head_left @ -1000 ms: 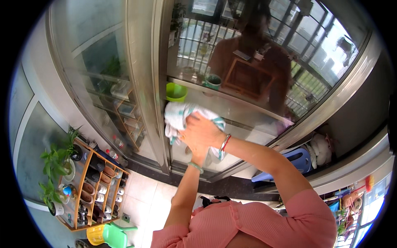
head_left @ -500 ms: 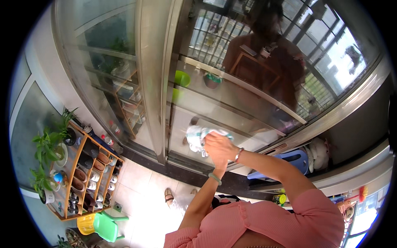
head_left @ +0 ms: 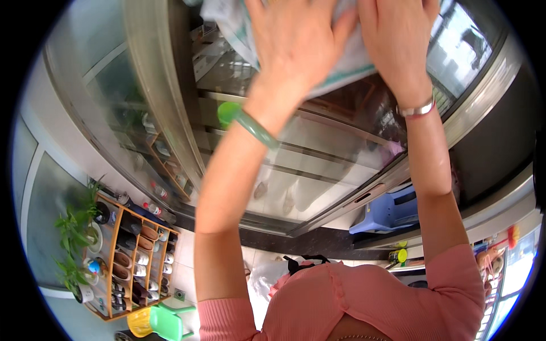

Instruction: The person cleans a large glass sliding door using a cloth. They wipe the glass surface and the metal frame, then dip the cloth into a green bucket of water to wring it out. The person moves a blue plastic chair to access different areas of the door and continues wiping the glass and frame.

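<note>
At the top of the view, in front of the glass door (head_left: 318, 142), a white cloth (head_left: 347, 71) with teal stripes is spread between my raised hands. My left hand (head_left: 296, 48), a green bangle at its wrist, holds the cloth on the left, with its back facing me and its thumb toward the middle. My right hand (head_left: 395, 54), with a silver bracelet, is closed on the cloth's right side. The upper edge of the frame cuts off the fingertips of both hands and part of the cloth. I cannot tell whether the cloth touches the glass.
A wooden shoe rack (head_left: 116, 227) with shoes and potted plants (head_left: 74, 227) stands at lower left, a green and yellow stool (head_left: 165, 324) beside it. A blue plastic stool (head_left: 387, 213) sits beyond the door frame at right. A dark sill (head_left: 284, 241) runs below the door.
Both hands have risen from low on the glass to the top of the view and moved apart. The cloth, bunched under them before, is now spread out.
</note>
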### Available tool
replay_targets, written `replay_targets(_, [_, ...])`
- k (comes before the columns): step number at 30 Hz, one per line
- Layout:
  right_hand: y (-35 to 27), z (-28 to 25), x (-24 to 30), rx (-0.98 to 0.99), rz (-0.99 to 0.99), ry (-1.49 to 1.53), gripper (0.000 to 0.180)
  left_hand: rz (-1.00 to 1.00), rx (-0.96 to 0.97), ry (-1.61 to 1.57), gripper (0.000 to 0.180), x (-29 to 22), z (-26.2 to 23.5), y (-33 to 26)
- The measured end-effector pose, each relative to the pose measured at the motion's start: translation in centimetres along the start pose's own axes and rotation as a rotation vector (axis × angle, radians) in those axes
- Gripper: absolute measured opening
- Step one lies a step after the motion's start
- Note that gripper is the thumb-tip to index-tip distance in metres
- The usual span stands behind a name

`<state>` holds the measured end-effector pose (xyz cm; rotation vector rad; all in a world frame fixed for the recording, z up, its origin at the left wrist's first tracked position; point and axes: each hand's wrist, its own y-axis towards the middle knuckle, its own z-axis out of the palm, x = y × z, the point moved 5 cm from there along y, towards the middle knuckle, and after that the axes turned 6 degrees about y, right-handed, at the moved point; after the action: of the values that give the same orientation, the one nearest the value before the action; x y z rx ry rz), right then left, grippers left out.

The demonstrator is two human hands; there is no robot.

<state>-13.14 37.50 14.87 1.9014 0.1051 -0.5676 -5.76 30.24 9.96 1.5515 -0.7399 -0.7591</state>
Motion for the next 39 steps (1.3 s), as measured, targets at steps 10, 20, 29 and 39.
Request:
replay_targets(10, [-7.7, 3.9, 4.7, 0.020, -0.093, 0.118, 0.048, -0.088, 0.174, 0.021, 0.068, 1.9, 1.5, -10.6])
replay_targets(20, [-37.5, 7.5, 8.4, 0.521, -0.279, 0.543, 0.021, -0.245, 0.620, -0.179, 0.051, -5.9, 4.3, -42.6])
replay_targets(29, [-18.5, -0.3, -1.8, 0.270, 0.151, 0.307, 0.058, 0.071, 0.336, -0.093, 0.064, -8.6, 4.6, -17.0])
replay_targets(39, [-2.8, -6.2, -11.2, -0.379, -0.010, -0.007, 0.052, 0.175, -0.201, -0.015, 0.055, -13.8, 2.3, 5.3])
